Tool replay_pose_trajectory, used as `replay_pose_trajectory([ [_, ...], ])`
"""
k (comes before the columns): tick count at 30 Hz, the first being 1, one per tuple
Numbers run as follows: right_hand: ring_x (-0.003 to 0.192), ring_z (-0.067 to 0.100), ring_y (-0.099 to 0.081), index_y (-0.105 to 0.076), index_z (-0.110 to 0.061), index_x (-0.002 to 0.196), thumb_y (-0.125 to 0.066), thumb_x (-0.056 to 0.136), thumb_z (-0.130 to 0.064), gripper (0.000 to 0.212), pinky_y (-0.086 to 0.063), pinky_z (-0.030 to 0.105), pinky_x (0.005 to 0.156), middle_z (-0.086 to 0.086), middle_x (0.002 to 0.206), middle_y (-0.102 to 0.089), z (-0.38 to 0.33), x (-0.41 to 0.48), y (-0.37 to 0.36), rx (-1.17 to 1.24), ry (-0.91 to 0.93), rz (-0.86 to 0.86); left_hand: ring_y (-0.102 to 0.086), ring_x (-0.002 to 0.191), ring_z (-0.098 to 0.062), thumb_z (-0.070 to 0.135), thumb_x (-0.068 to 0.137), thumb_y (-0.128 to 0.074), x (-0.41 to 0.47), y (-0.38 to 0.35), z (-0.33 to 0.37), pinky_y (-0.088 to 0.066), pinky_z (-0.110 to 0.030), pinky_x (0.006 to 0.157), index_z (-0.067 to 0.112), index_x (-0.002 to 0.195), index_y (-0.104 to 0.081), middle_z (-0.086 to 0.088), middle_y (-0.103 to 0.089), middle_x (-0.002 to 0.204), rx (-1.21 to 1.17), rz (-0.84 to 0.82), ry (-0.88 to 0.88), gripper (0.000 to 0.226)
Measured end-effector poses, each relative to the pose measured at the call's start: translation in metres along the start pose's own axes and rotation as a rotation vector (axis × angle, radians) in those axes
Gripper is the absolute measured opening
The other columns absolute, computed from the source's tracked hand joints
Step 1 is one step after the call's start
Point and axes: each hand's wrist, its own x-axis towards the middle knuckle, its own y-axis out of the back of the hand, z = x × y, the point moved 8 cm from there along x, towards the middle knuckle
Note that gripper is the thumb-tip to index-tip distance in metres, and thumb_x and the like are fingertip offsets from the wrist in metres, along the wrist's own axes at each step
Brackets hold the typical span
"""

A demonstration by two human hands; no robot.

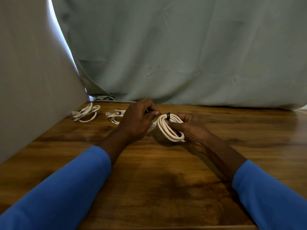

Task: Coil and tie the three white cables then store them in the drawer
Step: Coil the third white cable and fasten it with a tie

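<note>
While both forearms reach in from six o'clock, the left hand [137, 121] sits just left of the picture's centre. Its fingers are curled and the thumb is pressed to the forefinger, pinching a thin dark strip that seems to be the loose end of the black tie [168, 116], though it is too small to tell for certain. Just beside it, toward three o'clock, the held cable [169, 129] is a tight oval coil of white loops, tilted on edge, with the tie wrapped round its upper end at twelve o'clock. It is lifted slightly off the wood or resting on it; I cannot tell which. The right hand [192, 131] grasps this coil from the three o'clock side, thumb laid across the front of the loops and fingers curled behind them. The left sleeve [66, 188] and right sleeve [269, 196] are bright blue. On the wooden table [149, 188], toward ten o'clock from the hands, lies the far-left cable [86, 112], loosely coiled with a plug end pointing to nine o'clock. Near it, between that coil and the left hand, lies the middle cable [115, 116], coiled and bound by a small dark band [119, 113] and partly hidden behind the left hand. A pale panel [25, 80] rises along the table's nine o'clock side, and a wrinkled grey-green cloth [182, 47] hangs across twelve o'clock, its hem touching the far edge.
</note>
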Motion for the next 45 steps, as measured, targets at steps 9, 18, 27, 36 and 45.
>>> replay_pose_trajectory([
  [9,0.043,0.015,-0.053,-0.075,0.0,0.1,-0.069,0.094,-0.024,0.025,-0.035,0.018,0.034,0.011,0.071,-0.064,0.004,-0.001,-0.004,0.054,-0.09,-0.157,-0.068,0.083,-0.007,0.022,0.092,-0.075,-0.001,-0.007,-0.006,-0.057,-0.046,0.074,0.027,0.09,-0.074,0.013,-0.072,0.086,-0.004,-0.049,0.012,0.005],
  [18,0.037,0.017,-0.048,-0.072,-0.005,0.089,-0.073,0.095,-0.031,0.027,-0.032,0.021,0.036,0.007,0.056,-0.055,0.011,0.005,0.01,-0.274,-0.121,-0.039,-0.05,0.121,-0.019,0.03,0.088,-0.076,-0.001,0.001,0.034,-0.037,-0.043,0.099,0.031,0.1,-0.078,0.003,-0.057,0.125,0.384,-0.015,-0.26,0.012],
  [27,0.058,0.013,-0.059,-0.076,-0.002,0.104,-0.07,0.098,-0.013,0.014,-0.048,0.024,0.055,0.01,0.07,-0.066,0.011,0.014,0.019,-0.231,0.058,0.069,-0.067,0.099,-0.009,0.009,0.09,-0.075,-0.002,-0.009,0.04,-0.055,-0.025,0.084,0.02,0.099,-0.075,0.0,-0.06,0.121,-0.015,0.039,-0.079,0.014],
  [36,0.066,0.023,-0.062,-0.077,-0.005,0.095,-0.065,0.098,-0.004,0.012,-0.049,0.031,0.063,0.013,0.072,-0.067,-0.002,0.015,0.017,-0.264,0.243,0.089,-0.077,0.096,-0.027,-0.001,0.097,-0.062,-0.011,-0.031,0.023,-0.061,-0.03,0.074,0.014,0.134,-0.06,-0.01,-0.07,0.126,-0.922,0.009,0.445,0.04],
  [45,0.091,0.001,-0.073,-0.078,-0.021,0.115,-0.067,0.093,-0.015,0.025,-0.057,0.026,0.081,-0.009,0.101,-0.079,-0.041,-0.008,0.006,-0.702,0.658,0.108,-0.072,0.095,-0.028,0.027,0.086,-0.076,-0.015,-0.045,0.008,-0.06,-0.041,0.086,0.006,0.112,-0.073,-0.019,-0.075,0.106,-0.858,-0.174,0.522,0.033],
])
